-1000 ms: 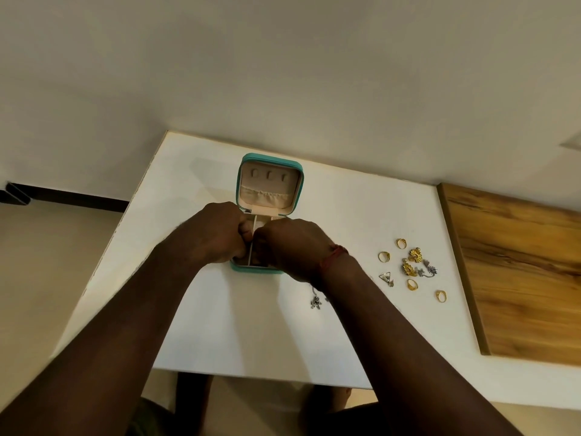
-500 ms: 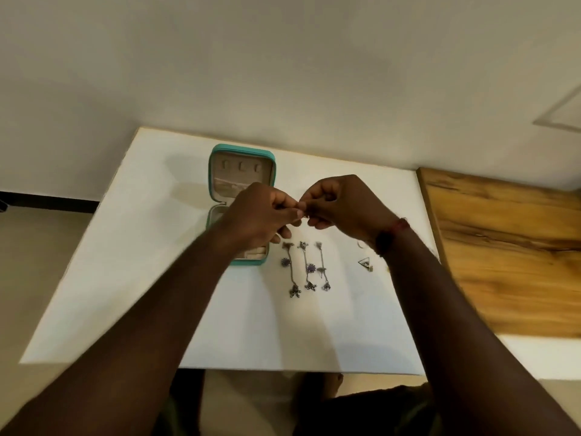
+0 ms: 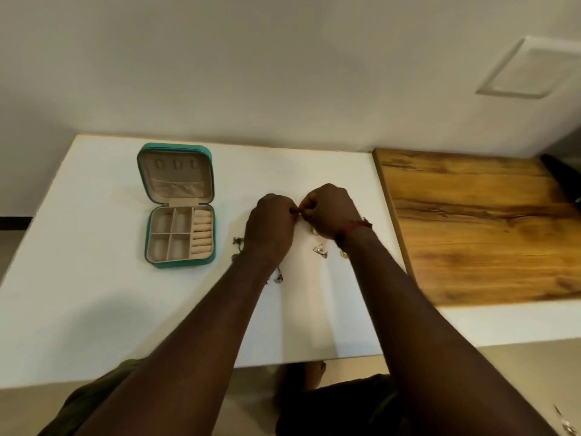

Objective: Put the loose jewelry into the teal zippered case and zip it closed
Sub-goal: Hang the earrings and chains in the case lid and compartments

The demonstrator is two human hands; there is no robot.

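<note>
Beneath both hands (image 3: pixel 300 215), pinched together on something unreadably small, jewelry (image 3: pixel 320 249) mostly hidden.

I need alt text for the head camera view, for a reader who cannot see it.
Two hands, left and right, meet fingertip to fingertip over a white table, pinching something too small to identify. To their left lies an open teal jewelry case, its compartments apparently empty; small jewelry pieces lie loose near the wrists.

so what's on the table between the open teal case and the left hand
In the head view, mostly bare white table between the teal case and the left hand; only a small dark chain end shows beside the wrist.
</note>
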